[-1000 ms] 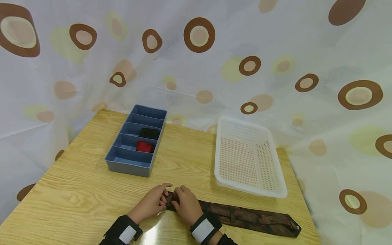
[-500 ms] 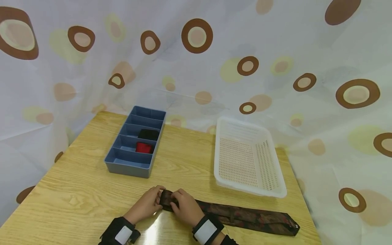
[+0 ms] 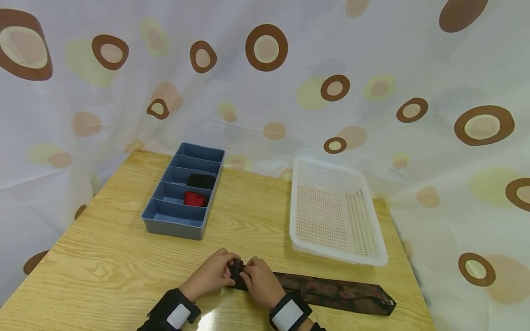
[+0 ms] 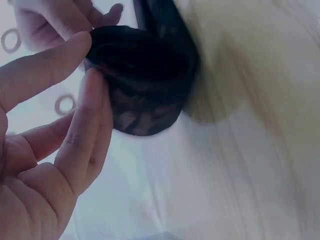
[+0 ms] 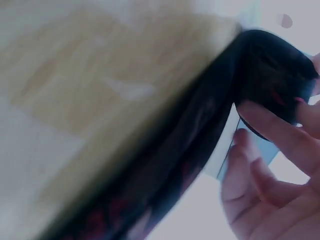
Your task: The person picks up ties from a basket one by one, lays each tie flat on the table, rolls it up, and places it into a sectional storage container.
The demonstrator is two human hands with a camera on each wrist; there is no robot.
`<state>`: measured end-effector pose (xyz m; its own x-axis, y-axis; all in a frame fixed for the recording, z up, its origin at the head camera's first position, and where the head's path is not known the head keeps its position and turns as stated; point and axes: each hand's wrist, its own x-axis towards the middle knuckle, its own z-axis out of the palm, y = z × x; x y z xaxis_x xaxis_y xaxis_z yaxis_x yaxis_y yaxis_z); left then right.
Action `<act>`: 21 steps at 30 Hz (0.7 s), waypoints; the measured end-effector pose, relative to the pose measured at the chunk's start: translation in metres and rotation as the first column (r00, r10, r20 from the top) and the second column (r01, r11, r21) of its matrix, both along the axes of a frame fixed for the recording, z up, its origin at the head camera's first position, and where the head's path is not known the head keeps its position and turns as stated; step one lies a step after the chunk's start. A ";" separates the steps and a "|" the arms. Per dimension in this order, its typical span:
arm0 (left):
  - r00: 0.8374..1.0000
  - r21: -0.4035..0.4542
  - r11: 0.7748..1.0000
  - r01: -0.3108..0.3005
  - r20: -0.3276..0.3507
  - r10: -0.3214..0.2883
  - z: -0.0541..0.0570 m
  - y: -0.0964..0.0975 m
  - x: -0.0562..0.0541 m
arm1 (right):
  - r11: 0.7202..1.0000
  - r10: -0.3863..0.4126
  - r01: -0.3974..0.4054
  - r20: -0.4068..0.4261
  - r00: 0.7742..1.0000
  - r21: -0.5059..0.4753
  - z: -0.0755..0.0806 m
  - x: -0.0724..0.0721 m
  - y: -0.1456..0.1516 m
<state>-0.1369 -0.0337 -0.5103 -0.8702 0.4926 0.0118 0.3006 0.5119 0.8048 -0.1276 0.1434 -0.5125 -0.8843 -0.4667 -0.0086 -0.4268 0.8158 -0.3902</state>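
Note:
A dark brown patterned necktie (image 3: 349,294) lies face down across the front of the table, its wide pointed tip at the right. Its other end is wound into a roll (image 4: 145,85). My left hand (image 3: 210,274) pinches the roll's left side between thumb and fingers. From the right, my right hand (image 3: 262,284) grips the roll, hiding the stretch of tie beneath it. The right wrist view shows the right fingers (image 5: 280,135) against the roll, with the flat tie running away to the lower left.
A blue divided box (image 3: 171,228) stands back left, holding a black rolled item (image 3: 201,181) and a red rolled item (image 3: 194,199) in separate compartments. At the back right is a white perforated basket (image 3: 339,257). A patterned curtain (image 3: 265,101) hangs behind the table.
The left hand has shifted left, then back right, around the rolled end. The roll now stands up between both hands. The tie's wide tip has slid slightly left.

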 end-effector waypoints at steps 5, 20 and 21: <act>0.998 -0.054 0.997 0.057 -0.038 -0.059 -0.009 0.024 -0.004 | 0.997 -0.044 0.036 -0.099 0.994 -0.074 0.004 0.004 0.010; 0.999 -0.049 0.999 -0.006 -0.038 0.004 -0.029 0.015 0.004 | 0.999 0.014 -0.017 -0.101 0.995 -0.036 0.004 0.008 0.007; 1.000 -0.055 0.998 -0.004 -0.024 0.003 -0.031 0.012 0.003 | 0.999 0.010 -0.014 -0.100 0.995 -0.043 0.004 0.009 0.008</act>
<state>-0.1339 -0.0220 -0.5409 -0.8716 0.4902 0.0053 0.3175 0.5563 0.7680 -0.1188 0.1515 -0.5089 -0.8743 -0.4751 0.0997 -0.4747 0.7937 -0.3805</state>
